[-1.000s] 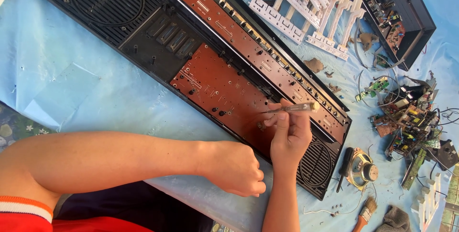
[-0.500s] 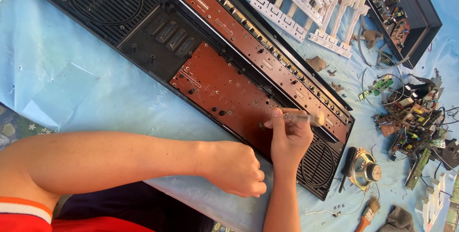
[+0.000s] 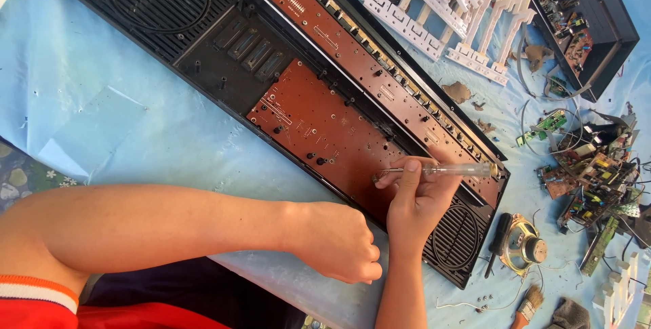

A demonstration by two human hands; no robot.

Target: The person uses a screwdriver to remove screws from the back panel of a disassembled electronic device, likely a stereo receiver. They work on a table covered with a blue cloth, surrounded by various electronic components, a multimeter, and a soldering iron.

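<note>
Right hand (image 3: pixel 417 203) pinches screwdriver (image 3: pixel 434 170), tip on brown circuit board (image 3: pixel 325 126) to reach a screw; left hand (image 3: pixel 339 244), fisted, rests just below board.

Light blue sheet (image 3: pixel 122 132) spread as a work surface, covered in dismantled keyboard parts.

A long black keyboard casing (image 3: pixel 224 51) with brown circuit boards lies diagonally across it. Above the casing's right end sit white key strips (image 3: pixel 447 17); beyond them, a second black housing (image 3: pixel 597 10). Right of the casing lie loose circuit boards (image 3: pixel 590 173), below its right end a small speaker (image 3: pixel 525 248) and a paintbrush (image 3: pixel 529 305).
</note>
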